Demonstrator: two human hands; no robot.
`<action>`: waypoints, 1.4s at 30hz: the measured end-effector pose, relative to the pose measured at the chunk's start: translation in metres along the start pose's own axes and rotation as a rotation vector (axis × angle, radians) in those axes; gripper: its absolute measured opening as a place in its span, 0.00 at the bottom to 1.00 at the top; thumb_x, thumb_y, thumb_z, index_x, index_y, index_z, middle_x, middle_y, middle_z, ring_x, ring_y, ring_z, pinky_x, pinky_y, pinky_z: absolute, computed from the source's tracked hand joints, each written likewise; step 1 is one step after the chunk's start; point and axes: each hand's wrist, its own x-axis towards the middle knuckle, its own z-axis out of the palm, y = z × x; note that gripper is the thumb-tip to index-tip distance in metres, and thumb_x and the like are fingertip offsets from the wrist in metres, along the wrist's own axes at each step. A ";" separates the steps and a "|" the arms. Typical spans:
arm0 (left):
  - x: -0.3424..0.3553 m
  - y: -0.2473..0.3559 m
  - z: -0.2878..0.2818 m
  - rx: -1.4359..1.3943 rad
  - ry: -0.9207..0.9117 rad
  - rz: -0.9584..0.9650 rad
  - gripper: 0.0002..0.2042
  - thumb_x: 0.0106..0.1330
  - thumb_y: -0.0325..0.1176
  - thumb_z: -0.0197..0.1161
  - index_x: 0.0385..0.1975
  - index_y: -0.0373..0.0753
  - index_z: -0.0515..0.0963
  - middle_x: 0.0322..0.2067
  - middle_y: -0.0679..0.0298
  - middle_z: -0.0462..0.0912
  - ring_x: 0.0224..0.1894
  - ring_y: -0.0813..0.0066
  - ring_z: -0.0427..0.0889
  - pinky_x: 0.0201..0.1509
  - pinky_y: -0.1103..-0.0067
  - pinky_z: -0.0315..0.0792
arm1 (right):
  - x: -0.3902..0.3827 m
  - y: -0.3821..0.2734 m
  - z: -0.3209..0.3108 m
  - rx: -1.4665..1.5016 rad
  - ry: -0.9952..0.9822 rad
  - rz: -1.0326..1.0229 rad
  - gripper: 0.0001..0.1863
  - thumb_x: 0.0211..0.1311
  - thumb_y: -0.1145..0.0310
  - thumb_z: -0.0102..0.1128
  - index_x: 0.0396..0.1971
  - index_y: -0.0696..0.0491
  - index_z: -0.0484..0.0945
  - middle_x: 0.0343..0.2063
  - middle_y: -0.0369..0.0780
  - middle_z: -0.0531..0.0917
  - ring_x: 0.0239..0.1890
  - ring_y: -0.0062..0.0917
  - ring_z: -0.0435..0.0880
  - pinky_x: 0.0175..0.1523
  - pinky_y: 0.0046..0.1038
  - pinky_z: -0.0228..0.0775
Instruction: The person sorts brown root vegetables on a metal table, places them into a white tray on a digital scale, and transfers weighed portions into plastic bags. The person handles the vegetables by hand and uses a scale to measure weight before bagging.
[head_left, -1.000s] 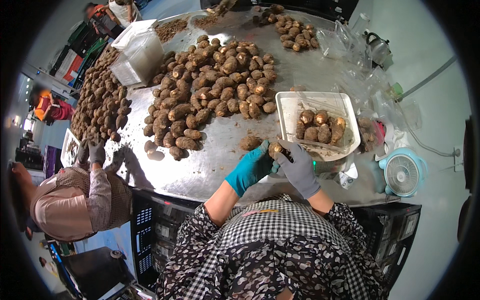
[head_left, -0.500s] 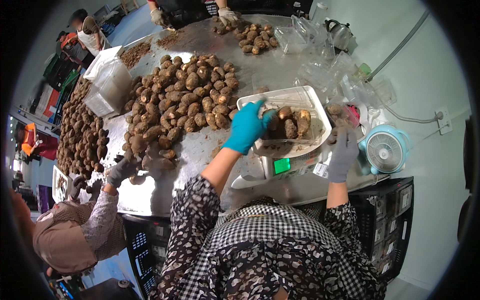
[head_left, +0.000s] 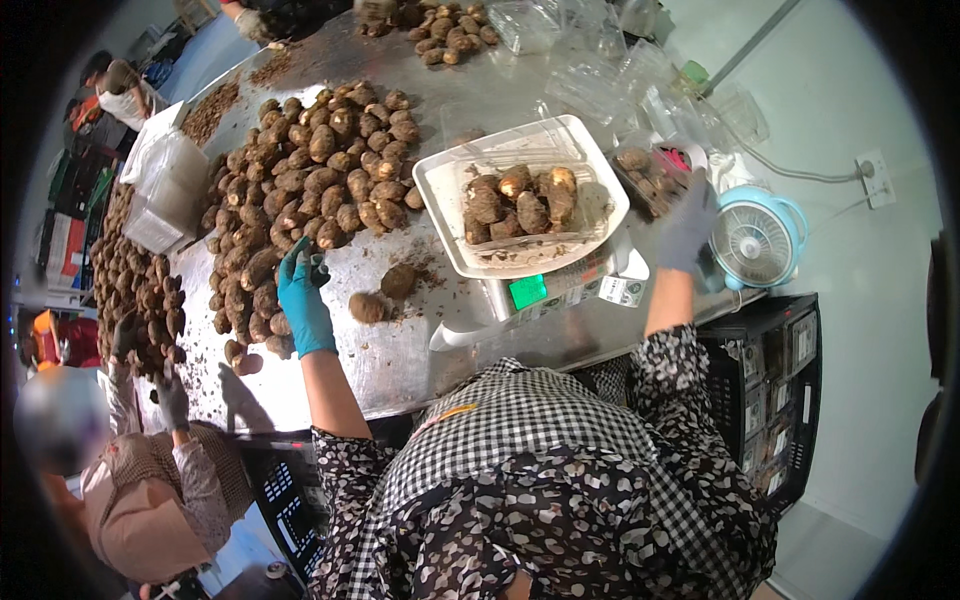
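My left hand, in a teal glove, reaches to the near edge of a big heap of brown, earthy tubers on the steel table; its fingers are spread and touch a tuber. Two loose tubers lie just right of it. My right hand, in a grey glove, is raised at the right beside a clear box of tubers; its palm is hidden. Between my hands a white tray with a clear container of tubers sits on a scale.
A light-blue fan stands at the table's right end, above black crates. Empty clear boxes lie at the back right. A white bin sits left of the heap. A co-worker's dark-gloved hands work another tuber pile.
My hands were together at the front edge on one tuber. The left hand then passed over the tray and now reaches left to the heap; the right hand swung out right and up.
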 end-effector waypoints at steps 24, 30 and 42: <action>-0.146 -0.092 -0.054 1.182 -0.741 0.516 0.27 0.47 0.31 0.68 0.52 0.45 0.73 0.51 0.45 0.71 0.52 0.46 0.70 0.53 0.64 0.69 | 0.032 0.039 0.153 0.605 -0.937 0.537 0.39 0.65 0.40 0.41 0.59 0.62 0.62 0.51 0.48 0.76 0.51 0.34 0.77 0.63 0.32 0.61; -0.067 -0.068 -0.016 1.249 -0.182 0.558 0.26 0.52 0.25 0.64 0.54 0.42 0.71 0.48 0.43 0.71 0.50 0.47 0.72 0.51 0.65 0.69 | 0.023 0.054 0.082 0.533 -0.795 0.263 0.29 0.70 0.49 0.38 0.52 0.62 0.70 0.46 0.42 0.78 0.49 0.24 0.75 0.58 0.25 0.61; -0.061 -0.008 0.151 0.408 -0.704 0.604 0.17 0.68 0.37 0.54 0.57 0.45 0.70 0.57 0.55 0.64 0.56 0.64 0.67 0.59 0.71 0.64 | -0.071 0.019 0.016 0.208 -0.533 0.136 0.17 0.64 0.77 0.47 0.53 0.60 0.70 0.49 0.41 0.76 0.46 0.21 0.74 0.50 0.22 0.67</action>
